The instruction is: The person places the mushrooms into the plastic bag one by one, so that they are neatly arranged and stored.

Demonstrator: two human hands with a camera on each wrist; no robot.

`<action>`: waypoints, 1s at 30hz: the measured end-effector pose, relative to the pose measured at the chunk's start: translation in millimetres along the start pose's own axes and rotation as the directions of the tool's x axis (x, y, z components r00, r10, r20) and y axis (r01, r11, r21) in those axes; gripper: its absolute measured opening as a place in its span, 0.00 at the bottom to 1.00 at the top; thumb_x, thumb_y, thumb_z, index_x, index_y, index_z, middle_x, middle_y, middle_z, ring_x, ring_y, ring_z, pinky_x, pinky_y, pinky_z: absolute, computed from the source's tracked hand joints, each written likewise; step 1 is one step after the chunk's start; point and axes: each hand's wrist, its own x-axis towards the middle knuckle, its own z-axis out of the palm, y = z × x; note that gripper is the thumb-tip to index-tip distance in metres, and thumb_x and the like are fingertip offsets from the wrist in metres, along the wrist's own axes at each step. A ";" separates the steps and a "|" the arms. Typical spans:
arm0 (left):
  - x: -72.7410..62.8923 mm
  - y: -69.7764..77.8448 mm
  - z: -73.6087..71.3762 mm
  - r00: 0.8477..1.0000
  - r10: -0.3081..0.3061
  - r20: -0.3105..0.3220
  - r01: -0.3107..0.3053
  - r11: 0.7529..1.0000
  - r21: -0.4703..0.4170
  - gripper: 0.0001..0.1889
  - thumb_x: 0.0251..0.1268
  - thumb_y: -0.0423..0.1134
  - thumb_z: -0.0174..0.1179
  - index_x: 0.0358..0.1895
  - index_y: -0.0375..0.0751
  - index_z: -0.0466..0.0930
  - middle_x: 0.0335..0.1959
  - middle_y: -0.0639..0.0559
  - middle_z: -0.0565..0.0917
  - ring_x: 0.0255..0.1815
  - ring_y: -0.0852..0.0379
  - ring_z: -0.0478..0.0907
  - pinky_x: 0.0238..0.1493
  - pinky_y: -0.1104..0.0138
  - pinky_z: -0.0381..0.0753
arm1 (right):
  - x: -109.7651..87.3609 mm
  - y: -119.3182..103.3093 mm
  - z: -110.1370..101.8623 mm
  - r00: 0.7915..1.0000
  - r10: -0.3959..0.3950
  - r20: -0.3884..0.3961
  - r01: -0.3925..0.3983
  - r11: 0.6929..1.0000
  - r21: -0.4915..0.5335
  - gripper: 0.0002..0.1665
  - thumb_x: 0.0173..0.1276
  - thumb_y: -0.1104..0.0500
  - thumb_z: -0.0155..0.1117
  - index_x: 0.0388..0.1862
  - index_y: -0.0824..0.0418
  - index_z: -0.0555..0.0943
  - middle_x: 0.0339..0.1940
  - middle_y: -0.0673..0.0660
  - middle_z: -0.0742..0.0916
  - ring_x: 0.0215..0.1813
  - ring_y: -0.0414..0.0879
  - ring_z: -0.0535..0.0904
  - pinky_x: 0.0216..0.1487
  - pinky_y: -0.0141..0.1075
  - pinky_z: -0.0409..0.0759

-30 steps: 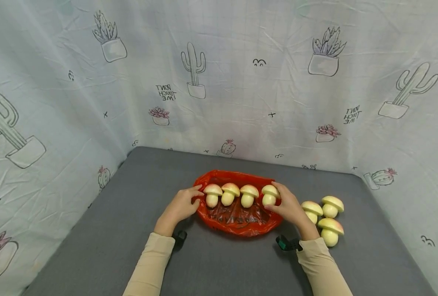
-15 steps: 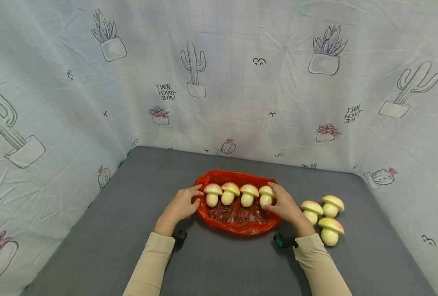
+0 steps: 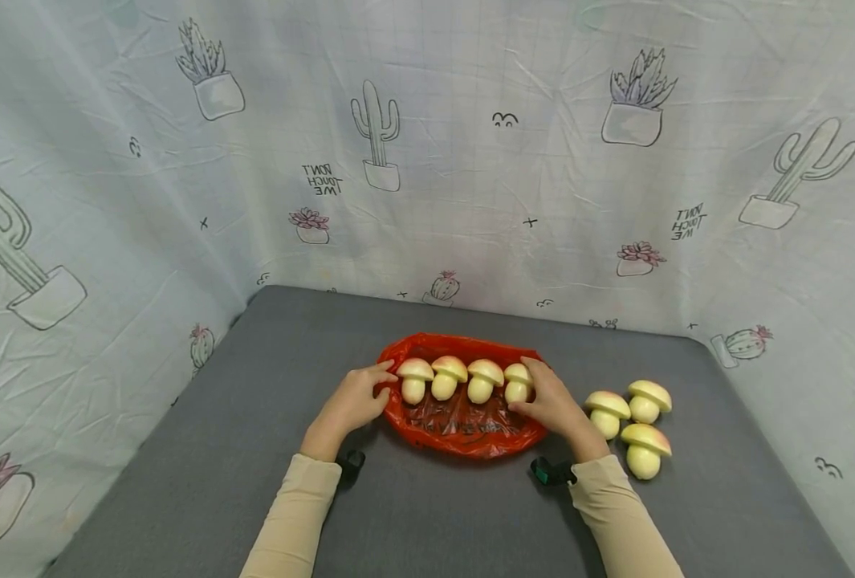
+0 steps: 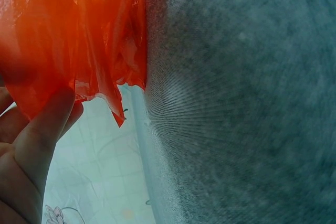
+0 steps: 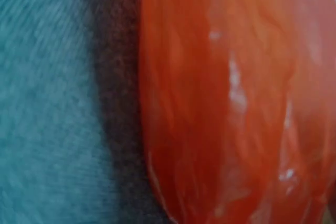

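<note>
Red film at the left end of a thin plastic bag [image 3: 463, 448] was pinched by the left hand [image 3: 355, 397]. In the left wrist view its thumb [image 4: 44, 132] lay in front of the plastic and the other fingers went behind, so the grip was on the edge. That hand bent inward from its wrist, its back turned up toward the head camera. Opposite, the right hand [image 3: 555, 399] reached over the right end of the bag and held a pale yellow toy mushroom [image 3: 518, 388], fingers curved round the cap's right side and thumb low by the stem. Whether the right palm also touched the plastic could not be told.

Both forearms came forward from the near side and slanted inward, in a beige left sleeve [image 3: 293, 510] and a beige right sleeve [image 3: 618, 510]. A black wrist device [image 3: 351, 466] sat at the inner side of the left wrist, and a dark one with a green patch [image 3: 551, 472] at the right.

Between the hands, three more mushrooms [image 3: 449, 380] stood out in the mouth of the bag, in a close row left of the held one, caps toward the far side. Beyond the right wrist, another three mushrooms [image 3: 645, 452] formed a loose cluster on the grey table [image 3: 441, 518]. Pale cloth [image 3: 463, 160] printed with potted cacti and succulents rose behind the table and along both sides.
</note>
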 end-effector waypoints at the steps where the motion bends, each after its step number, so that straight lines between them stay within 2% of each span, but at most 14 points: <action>1: 0.0 0.2 -0.1 1.000 -0.003 0.004 0.003 1.000 -0.002 0.15 0.56 0.28 0.57 0.47 0.34 0.84 0.62 0.43 0.76 0.63 0.45 0.72 0.44 0.61 0.72 | -0.2 0.3 0.0 1.000 0.004 -0.001 -0.004 1.000 0.003 0.50 0.54 0.57 0.73 0.69 0.75 0.59 0.67 0.75 0.67 0.68 0.70 0.61 0.64 0.60 0.61; 5: 0.2 0.2 0.1 1.000 -0.011 0.018 0.011 1.000 -0.004 0.15 0.57 0.28 0.56 0.48 0.35 0.84 0.63 0.44 0.75 0.62 0.47 0.73 0.38 0.64 0.69 | -1.7 0.7 -0.9 1.000 0.016 0.005 -0.016 1.000 0.013 0.52 0.54 0.57 0.73 0.70 0.75 0.57 0.68 0.75 0.65 0.69 0.70 0.59 0.65 0.60 0.60; 11: 0.7 -0.4 0.2 1.000 -0.007 0.018 0.007 1.000 -0.007 0.15 0.58 0.29 0.56 0.48 0.34 0.84 0.63 0.43 0.75 0.63 0.47 0.72 0.42 0.63 0.69 | -6.4 -2.2 -7.0 1.000 0.016 -0.009 -0.016 1.000 0.023 0.52 0.54 0.57 0.73 0.71 0.74 0.57 0.69 0.74 0.65 0.69 0.69 0.59 0.65 0.60 0.60; 15: 1.0 -1.0 -0.7 1.000 -0.012 0.021 0.012 1.000 -0.004 0.15 0.57 0.29 0.56 0.48 0.34 0.84 0.63 0.43 0.75 0.63 0.46 0.72 0.38 0.64 0.69 | -12.7 -6.0 -15.3 0.999 0.026 -0.042 -0.025 0.999 0.039 0.51 0.55 0.56 0.73 0.72 0.71 0.57 0.70 0.72 0.65 0.69 0.67 0.60 0.64 0.60 0.61; 17: 1.6 -0.5 -0.8 1.000 -0.018 0.023 0.018 1.000 -0.006 0.15 0.57 0.29 0.56 0.48 0.34 0.84 0.63 0.43 0.75 0.58 0.46 0.76 0.32 0.66 0.68 | -16.7 -5.1 -19.6 0.997 0.031 -0.064 -0.028 0.999 0.047 0.51 0.56 0.56 0.72 0.72 0.70 0.57 0.70 0.71 0.65 0.69 0.67 0.59 0.64 0.60 0.61; 20: 1.7 0.3 -1.7 0.999 -0.028 0.033 0.028 1.000 -0.014 0.16 0.57 0.29 0.56 0.49 0.35 0.83 0.64 0.43 0.74 0.44 0.46 0.80 0.25 0.68 0.63 | -24.1 -2.2 -25.4 0.995 0.045 -0.088 -0.042 0.998 0.040 0.50 0.57 0.56 0.71 0.72 0.68 0.56 0.70 0.71 0.65 0.69 0.67 0.59 0.63 0.61 0.61; 22: 1.9 0.4 -2.1 0.999 -0.034 0.037 0.034 0.999 -0.013 0.16 0.57 0.29 0.56 0.49 0.35 0.83 0.64 0.44 0.74 0.43 0.48 0.79 0.24 0.69 0.61 | -29.4 0.5 -29.5 0.993 0.054 -0.104 -0.051 0.998 0.035 0.50 0.57 0.57 0.71 0.73 0.68 0.56 0.70 0.71 0.64 0.70 0.67 0.58 0.63 0.62 0.61; 24: 2.2 0.4 -2.5 0.999 -0.036 0.040 0.037 0.999 -0.014 0.16 0.57 0.29 0.56 0.50 0.35 0.83 0.64 0.44 0.74 0.48 0.47 0.79 0.27 0.68 0.64 | -35.2 2.9 -34.3 0.991 0.068 -0.113 -0.066 0.998 0.023 0.51 0.57 0.57 0.71 0.73 0.69 0.55 0.71 0.72 0.63 0.70 0.68 0.58 0.63 0.62 0.61; 27: 2.6 -0.1 -2.4 0.999 -0.032 0.034 0.032 0.999 -0.009 0.16 0.57 0.29 0.56 0.49 0.35 0.83 0.64 0.43 0.74 0.62 0.46 0.73 0.35 0.65 0.69 | -44.5 8.3 -40.2 0.986 0.075 -0.146 -0.076 0.997 0.004 0.51 0.57 0.58 0.71 0.73 0.70 0.55 0.70 0.73 0.63 0.69 0.70 0.57 0.62 0.63 0.60; 30: 2.6 -0.2 -2.1 0.999 -0.026 0.034 0.026 1.000 -0.003 0.16 0.57 0.29 0.56 0.49 0.35 0.84 0.63 0.43 0.75 0.63 0.45 0.72 0.39 0.63 0.70 | -55.9 14.9 -45.4 0.979 0.072 -0.191 -0.075 0.997 -0.006 0.50 0.56 0.59 0.72 0.71 0.73 0.56 0.68 0.76 0.64 0.68 0.71 0.58 0.62 0.64 0.59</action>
